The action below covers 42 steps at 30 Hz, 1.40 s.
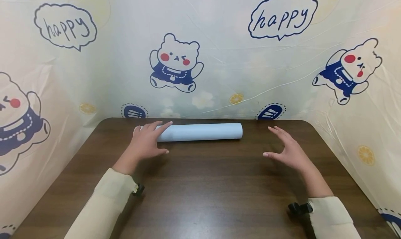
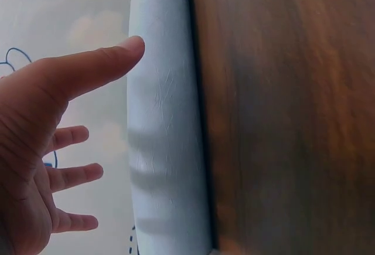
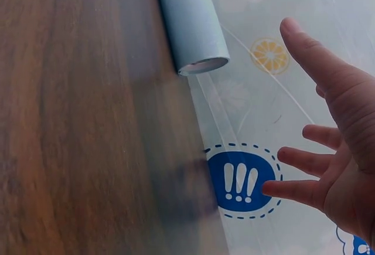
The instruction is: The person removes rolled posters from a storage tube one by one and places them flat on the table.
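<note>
A pale blue roll (image 1: 200, 132), a long tube with an open end, lies sideways near the far edge of the table. My left hand (image 1: 146, 139) hovers over the roll's left end in the head view, its fingers spread and thumb apart. In the left wrist view a gap shows between the fingers and the roll (image 2: 167, 120), with finger shadows on its surface. My right hand (image 1: 289, 152) is held in the air to the right of the roll, fingers extended and thumb apart, holding nothing. The right wrist view shows the roll's hollow end (image 3: 202, 66) away from that hand.
The brown wooden table (image 1: 200, 186) has rounded far corners. Behind it and along both sides hangs a pale curtain (image 1: 225, 68) printed with bears, oranges and the word happy. Dark straps with small devices sit at both wrists, below the cream sleeves (image 1: 103, 197).
</note>
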Each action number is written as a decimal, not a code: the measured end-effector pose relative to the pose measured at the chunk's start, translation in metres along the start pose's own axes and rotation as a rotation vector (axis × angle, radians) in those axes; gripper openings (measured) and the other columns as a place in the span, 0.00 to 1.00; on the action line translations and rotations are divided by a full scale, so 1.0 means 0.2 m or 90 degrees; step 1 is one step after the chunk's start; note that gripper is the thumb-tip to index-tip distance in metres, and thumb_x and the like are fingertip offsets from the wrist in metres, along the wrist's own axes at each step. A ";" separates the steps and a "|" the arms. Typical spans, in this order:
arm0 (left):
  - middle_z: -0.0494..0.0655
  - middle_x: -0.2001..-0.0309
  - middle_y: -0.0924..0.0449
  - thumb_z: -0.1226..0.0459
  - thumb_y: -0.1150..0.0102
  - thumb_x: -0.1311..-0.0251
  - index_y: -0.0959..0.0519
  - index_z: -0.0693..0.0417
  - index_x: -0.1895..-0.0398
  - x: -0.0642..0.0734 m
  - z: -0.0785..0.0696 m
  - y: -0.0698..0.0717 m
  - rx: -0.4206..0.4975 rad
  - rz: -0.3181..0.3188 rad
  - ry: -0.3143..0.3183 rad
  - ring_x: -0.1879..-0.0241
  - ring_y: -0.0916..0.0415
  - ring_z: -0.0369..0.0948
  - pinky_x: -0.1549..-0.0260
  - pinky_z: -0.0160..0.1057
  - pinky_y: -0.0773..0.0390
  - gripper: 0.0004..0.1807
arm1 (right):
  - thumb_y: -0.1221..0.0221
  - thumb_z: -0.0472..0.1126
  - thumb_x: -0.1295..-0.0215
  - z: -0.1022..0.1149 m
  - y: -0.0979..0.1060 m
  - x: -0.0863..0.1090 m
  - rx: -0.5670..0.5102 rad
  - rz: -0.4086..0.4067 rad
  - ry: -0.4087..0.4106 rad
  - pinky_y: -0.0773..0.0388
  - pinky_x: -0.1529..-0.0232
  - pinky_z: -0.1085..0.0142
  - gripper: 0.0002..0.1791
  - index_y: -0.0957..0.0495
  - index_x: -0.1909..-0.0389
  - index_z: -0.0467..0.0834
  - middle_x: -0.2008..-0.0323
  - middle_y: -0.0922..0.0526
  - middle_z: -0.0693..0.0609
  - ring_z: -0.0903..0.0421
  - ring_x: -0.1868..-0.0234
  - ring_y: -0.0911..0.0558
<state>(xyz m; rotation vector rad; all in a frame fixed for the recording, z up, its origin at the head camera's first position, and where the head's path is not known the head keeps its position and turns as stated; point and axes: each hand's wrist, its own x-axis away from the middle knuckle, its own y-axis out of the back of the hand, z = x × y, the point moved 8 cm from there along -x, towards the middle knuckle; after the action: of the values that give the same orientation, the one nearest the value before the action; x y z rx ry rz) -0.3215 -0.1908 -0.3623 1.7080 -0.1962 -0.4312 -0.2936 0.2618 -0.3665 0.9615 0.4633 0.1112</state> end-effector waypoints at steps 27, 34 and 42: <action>0.54 0.29 0.41 0.51 0.21 0.59 0.49 0.29 0.23 -0.33 -0.07 -0.16 -0.033 0.136 0.013 0.34 0.40 0.59 0.46 0.72 0.40 0.60 | 0.26 0.52 0.51 -0.07 -0.14 -0.05 -0.127 0.055 -0.053 0.34 0.42 0.36 0.53 0.42 0.25 0.51 0.28 0.41 0.39 0.36 0.35 0.32; 0.56 0.29 0.41 0.52 0.21 0.58 0.48 0.31 0.23 -0.35 -0.06 -0.20 -0.034 0.144 0.022 0.35 0.40 0.60 0.47 0.73 0.39 0.59 | 0.27 0.47 0.47 -0.09 -0.18 -0.07 -0.184 0.058 -0.078 0.26 0.48 0.40 0.50 0.44 0.25 0.50 0.28 0.41 0.39 0.36 0.34 0.33; 0.55 0.32 0.35 0.56 0.21 0.56 0.45 0.31 0.24 -0.38 -0.06 -0.25 -0.065 0.153 0.026 0.36 0.40 0.59 0.47 0.71 0.37 0.56 | 0.30 0.45 0.42 -0.12 -0.22 -0.09 -0.244 0.061 -0.087 0.24 0.49 0.43 0.48 0.45 0.25 0.49 0.27 0.43 0.39 0.36 0.33 0.34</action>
<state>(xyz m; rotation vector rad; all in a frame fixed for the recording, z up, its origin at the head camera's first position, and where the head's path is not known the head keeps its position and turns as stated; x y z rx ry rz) -0.3917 -0.1420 -0.3957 1.5689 -0.3407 -0.2240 -0.3249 0.2490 -0.4075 0.6091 0.2559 0.2115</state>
